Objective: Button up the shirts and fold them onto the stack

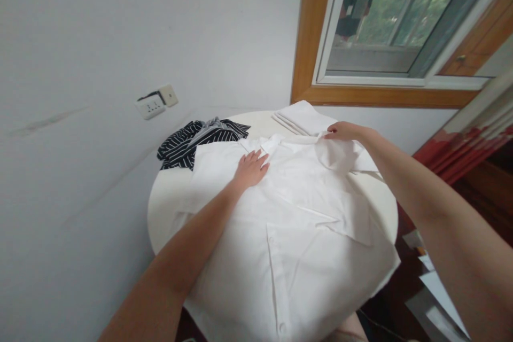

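A white button-up shirt [240, 246] lies spread over a round white table, its collar at the far side and its lower part hanging over the near edge. My left hand [250, 169] rests flat on the shirt just below the collar, fingers spread. At the far right, my right hand [340, 131] pinches the shirt's shoulder fabric and lifts it a little, so the cloth below it billows. Buttons show along the front strip near me.
Folded white cloth [302, 117] sits at the table's [166, 208] back edge, close to my right hand. A black-and-white striped garment [200, 139] lies crumpled at the back left. Behind are a wall socket [151, 107] and a wood-framed window [380, 96]. Papers [441, 299] lie low at right.
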A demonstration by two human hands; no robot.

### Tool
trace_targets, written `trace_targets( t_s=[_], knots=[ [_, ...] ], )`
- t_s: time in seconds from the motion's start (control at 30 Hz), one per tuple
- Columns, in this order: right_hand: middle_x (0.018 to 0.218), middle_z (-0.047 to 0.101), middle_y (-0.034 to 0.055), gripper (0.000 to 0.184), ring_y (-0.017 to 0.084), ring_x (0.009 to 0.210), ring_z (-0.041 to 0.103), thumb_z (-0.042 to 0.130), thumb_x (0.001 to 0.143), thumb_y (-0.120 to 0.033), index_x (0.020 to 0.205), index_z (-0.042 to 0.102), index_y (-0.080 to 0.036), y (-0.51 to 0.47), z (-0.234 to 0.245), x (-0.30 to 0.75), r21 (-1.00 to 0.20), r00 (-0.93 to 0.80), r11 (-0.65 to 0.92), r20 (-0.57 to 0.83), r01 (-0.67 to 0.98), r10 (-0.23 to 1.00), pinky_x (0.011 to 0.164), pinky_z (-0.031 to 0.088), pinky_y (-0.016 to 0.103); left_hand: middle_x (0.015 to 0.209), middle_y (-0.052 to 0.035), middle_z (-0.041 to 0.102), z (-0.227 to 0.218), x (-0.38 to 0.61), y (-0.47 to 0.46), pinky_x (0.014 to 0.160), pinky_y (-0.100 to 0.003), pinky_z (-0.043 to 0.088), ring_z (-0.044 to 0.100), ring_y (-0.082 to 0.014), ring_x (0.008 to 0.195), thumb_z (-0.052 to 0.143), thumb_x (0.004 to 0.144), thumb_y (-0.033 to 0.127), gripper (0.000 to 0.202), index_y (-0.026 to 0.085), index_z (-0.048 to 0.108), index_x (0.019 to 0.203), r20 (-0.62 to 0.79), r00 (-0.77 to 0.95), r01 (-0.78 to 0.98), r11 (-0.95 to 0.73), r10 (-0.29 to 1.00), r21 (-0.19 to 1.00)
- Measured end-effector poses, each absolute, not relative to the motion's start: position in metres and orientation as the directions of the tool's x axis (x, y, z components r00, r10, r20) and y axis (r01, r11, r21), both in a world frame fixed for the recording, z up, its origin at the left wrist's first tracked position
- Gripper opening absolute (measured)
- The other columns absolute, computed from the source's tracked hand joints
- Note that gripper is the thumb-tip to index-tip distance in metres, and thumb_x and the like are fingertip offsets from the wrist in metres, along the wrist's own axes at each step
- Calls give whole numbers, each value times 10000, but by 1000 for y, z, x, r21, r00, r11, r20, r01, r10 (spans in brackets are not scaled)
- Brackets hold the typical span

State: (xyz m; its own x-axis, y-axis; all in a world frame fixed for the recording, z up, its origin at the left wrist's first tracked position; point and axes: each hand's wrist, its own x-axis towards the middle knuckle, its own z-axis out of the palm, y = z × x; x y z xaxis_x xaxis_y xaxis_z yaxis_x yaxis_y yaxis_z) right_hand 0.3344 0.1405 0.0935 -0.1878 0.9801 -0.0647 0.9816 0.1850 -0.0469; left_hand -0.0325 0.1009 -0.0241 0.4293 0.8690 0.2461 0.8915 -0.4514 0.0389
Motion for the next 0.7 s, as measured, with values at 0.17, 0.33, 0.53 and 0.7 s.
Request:
trace_targets(
  t_s=[0.17, 0.33, 0.53, 0.7],
  knots=[
    [732, 660, 48, 658, 238, 760, 583, 505, 653, -846, 689, 638, -203, 118, 96, 356, -219, -185, 147, -164, 964, 969, 641, 404, 299, 1529, -70, 386, -23, -32, 100, 1142, -505, 270, 344, -286, 1408, 300, 973, 444, 515, 259, 464, 1425, 249, 427, 891, -451, 869, 45],
    [648, 595, 22, 676, 201, 676, 529, 519, 608, -872, 648, 610, -203, 95, 99, 375, -297, -144, 79, -202, 951, 969, 620, 384, 299, 1529, -75, 386, -25, -32, 102, 1142, -502, 267, 343, -290, 1407, 310, 970, 438, 516, 252, 464, 1426, 248, 432, 890, -455, 867, 42],
    [595, 552, 7, 608, 184, 627, 486, 608, 578, -815, 598, 601, -207, 82, 95, 403, -296, -166, 86, -256, 951, 952, 602, 373, 302, 1528, -76, 388, -26, -32, 103, 1143, -496, 265, 343, -283, 1407, 303, 973, 439, 512, 258, 461, 1425, 246, 434, 889, -457, 867, 44],
    [589, 566, 2, 616, 197, 634, 505, 576, 588, -827, 597, 624, -213, 73, 98, 417, -228, -145, 82, -278, 970, 950, 611, 389, 310, 1534, -74, 379, -27, -32, 104, 1151, -497, 249, 330, -279, 1415, 300, 975, 451, 517, 259, 452, 1429, 235, 427, 892, -449, 873, 46]
  ],
)
